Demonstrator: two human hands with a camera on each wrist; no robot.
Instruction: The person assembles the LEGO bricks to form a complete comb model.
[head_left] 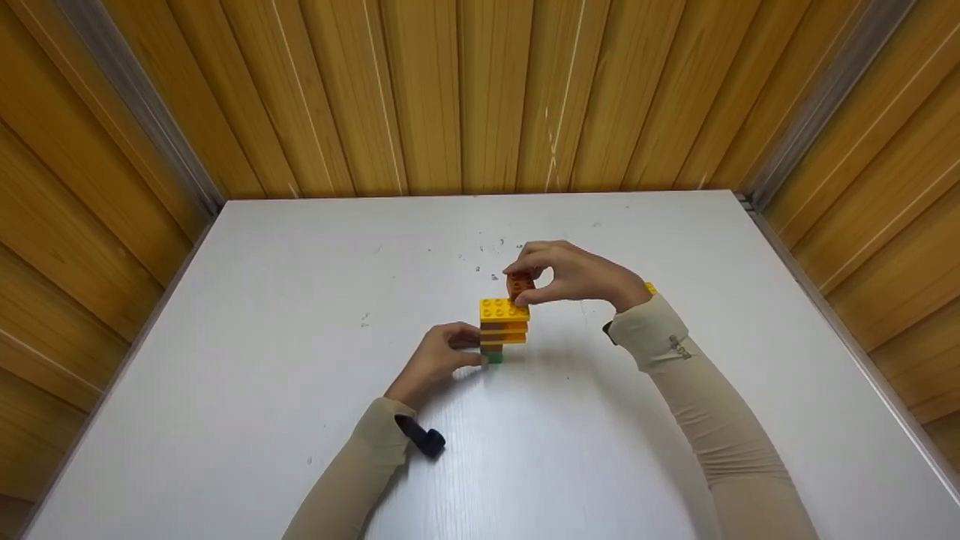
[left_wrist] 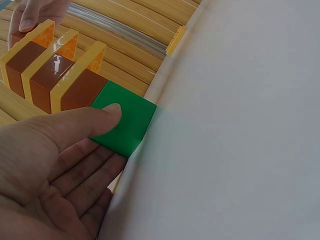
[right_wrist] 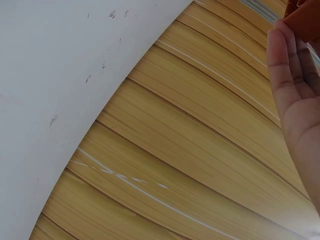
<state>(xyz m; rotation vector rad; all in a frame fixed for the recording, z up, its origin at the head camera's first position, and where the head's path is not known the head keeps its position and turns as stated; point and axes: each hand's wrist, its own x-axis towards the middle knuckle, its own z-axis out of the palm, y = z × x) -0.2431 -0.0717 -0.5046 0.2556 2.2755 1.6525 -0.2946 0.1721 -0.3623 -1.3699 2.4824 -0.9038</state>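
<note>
A tower of toy building bricks stands on the table, with a green brick at its foot. Above that, brown bricks alternate with wider yellow plates that jut out to the right. My left hand holds the tower low down, its thumb across the green brick and its fingers round the far side. My right hand pinches a reddish-brown brick between thumb and fingers, right over the topmost yellow plate. Whether that brick touches the plate is hard to tell. In the right wrist view only its corner shows.
Behind the right wrist, a further yellow piece lies on the white table, mostly hidden in the head view. Wood-patterned panels wall off the back and both sides. Dark scuffs mark the table beyond the tower.
</note>
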